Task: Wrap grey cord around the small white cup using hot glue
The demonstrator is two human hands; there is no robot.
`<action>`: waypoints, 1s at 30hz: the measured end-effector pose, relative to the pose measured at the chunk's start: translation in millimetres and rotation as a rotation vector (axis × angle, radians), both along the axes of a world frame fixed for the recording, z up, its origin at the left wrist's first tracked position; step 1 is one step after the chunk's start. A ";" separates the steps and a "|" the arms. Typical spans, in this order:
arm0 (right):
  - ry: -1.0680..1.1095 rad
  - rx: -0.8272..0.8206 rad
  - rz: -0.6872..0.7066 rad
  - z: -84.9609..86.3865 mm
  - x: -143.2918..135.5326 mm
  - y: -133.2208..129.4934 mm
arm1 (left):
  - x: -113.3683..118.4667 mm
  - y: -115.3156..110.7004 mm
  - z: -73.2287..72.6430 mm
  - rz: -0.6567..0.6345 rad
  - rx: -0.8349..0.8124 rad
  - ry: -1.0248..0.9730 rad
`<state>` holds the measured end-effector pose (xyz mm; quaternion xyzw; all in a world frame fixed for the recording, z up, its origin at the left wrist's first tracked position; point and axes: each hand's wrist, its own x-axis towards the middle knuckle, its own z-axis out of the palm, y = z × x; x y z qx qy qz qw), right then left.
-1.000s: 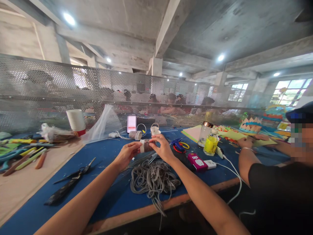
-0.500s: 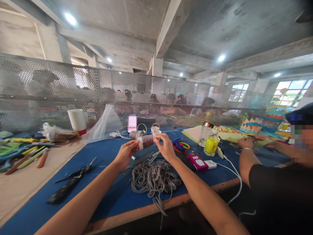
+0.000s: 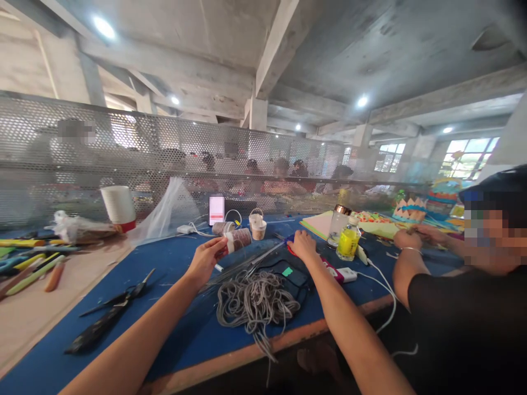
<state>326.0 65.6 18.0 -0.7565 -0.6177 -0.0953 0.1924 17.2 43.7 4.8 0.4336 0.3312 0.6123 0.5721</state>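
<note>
My left hand point(image 3: 206, 259) pinches the white end of a small cylinder wound with reddish-brown cord point(image 3: 240, 239), held above the table on its side. Over to the right, my right hand point(image 3: 302, 245) has its fingers curled over scissors with blue and red handles point(image 3: 291, 239), which still lie low at the tabletop. The hand hides most of them. Between my arms, a tangled heap of grey cord point(image 3: 259, 304) lies on the blue table. Behind the held cylinder are a small pale cup with a handle point(image 3: 258, 229) and another cord-wound roll point(image 3: 222, 227).
Black-handled shears point(image 3: 117, 310) lie at left, near a stack of paper cups point(image 3: 118, 206). A phone point(image 3: 216, 210) stands at the back. A yellow drink bottle point(image 3: 348, 241) and a glass jar point(image 3: 338, 225) are right. A co-worker's arm point(image 3: 411, 269) works beyond them.
My right hand has left the cord-wound cylinder and moved right onto the scissors. My left hand keeps hold of the cylinder. The view has turned slightly right.
</note>
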 end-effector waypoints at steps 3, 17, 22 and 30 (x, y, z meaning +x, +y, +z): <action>-0.049 -0.095 -0.039 -12.3 1.8 -0.1 | 1.5 -2.4 1.2 0.003 -0.002 -0.001; -0.033 -0.114 -0.064 -21.8 1.6 5.2 | 2.8 -2.8 -1.4 -0.008 0.016 0.014; 0.025 -0.039 -0.082 -17.1 1.9 4.8 | 1.3 -1.9 -1.0 0.001 0.017 0.000; 0.175 0.124 -0.059 -10.2 10.5 9.0 | 0.0 -2.7 1.2 0.027 0.004 -0.034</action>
